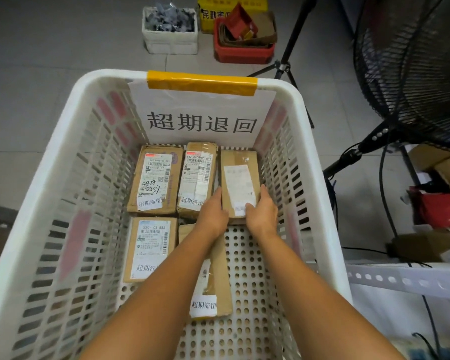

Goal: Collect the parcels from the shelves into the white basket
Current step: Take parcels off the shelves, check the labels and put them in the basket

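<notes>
White basket (314, 157) fills most of the frame, with slotted walls and a perforated floor, standing on grey tile. At the right edge we note a black pedestal fan (413, 74) with cables trailing below it, and a pale perforated shelf rail (400, 280) at lower right. Against the basket's far wall hangs a paper sign (200, 120) with large printed characters, fixed to the rim by a strip of yellow tape (202, 83). We count five brown cardboard parcels lying flat on the basket floor, labels up. The far row has three side by side: the far-left parcel (153, 178) with handwritten numbers, the far-middle parcel (196, 175), and the far-right parcel (240, 178) close to the right wall. The near row has two: the near-left parcel (151, 248), and the near-middle parcel (218, 281), which is partly hidden under the left forearm. Both hands are on the far-right parcel at its near end. The left hand (212, 211) clasps its left edge, and the right hand (261, 211) clasps its right edge with the thumb laid over the label. The two hands are a parcel's width apart. We cannot tell whether the parcel rests fully on the floor. At the top of the frame, on the tile, stand a white foam box (169, 42), a red crate (244, 54) holding cardboard, and a yellow box (231, 6) behind it. A black tripod (283, 66) stands to their right.
</notes>
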Available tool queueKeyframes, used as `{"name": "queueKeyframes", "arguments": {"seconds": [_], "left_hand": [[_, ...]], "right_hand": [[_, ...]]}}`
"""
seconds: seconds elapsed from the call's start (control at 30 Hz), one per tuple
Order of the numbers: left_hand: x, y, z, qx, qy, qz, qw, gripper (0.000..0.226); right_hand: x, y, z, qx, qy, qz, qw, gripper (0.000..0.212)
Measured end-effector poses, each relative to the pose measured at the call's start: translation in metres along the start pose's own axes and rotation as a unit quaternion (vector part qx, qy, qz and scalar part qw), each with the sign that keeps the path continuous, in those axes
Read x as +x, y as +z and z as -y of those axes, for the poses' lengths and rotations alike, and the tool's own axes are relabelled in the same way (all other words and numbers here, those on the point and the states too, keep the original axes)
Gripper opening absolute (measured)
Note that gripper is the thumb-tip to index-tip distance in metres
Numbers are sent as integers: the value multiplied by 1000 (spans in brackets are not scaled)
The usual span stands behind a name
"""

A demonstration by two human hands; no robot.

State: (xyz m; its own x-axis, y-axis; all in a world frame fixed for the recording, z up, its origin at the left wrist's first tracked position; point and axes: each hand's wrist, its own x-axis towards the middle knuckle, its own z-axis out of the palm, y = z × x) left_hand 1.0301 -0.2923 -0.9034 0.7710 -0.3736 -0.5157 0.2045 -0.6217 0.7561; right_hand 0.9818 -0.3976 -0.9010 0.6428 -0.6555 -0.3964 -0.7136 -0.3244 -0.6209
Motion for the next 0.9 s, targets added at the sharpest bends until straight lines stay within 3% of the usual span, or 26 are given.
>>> {"name": "queueKeyframes", "arguments": {"seconds": [0.17, 0.3, 0.53, 0.73, 0.9], "left_hand": [[-34, -40, -22, 91, -36, 37, 994, 53], [-75, -95, -69, 175, 9, 65, 982, 46], [-181, -207, -187, 367, 127, 78, 918, 47], [-293, -259, -295, 412, 194, 68, 887, 45], [-401, -265, -347, 445, 263, 38, 855, 48]], "right_hand": [[-24, -43, 29, -58, 7, 106, 993, 35], [-64, -102, 78, -103, 15, 139, 985, 39], [-176, -228, 180, -96, 9, 76, 992, 49], [-293, -335, 226, -99, -18, -10, 995, 56], [-400, -396, 228, -107, -55, -63, 991, 49]]}}
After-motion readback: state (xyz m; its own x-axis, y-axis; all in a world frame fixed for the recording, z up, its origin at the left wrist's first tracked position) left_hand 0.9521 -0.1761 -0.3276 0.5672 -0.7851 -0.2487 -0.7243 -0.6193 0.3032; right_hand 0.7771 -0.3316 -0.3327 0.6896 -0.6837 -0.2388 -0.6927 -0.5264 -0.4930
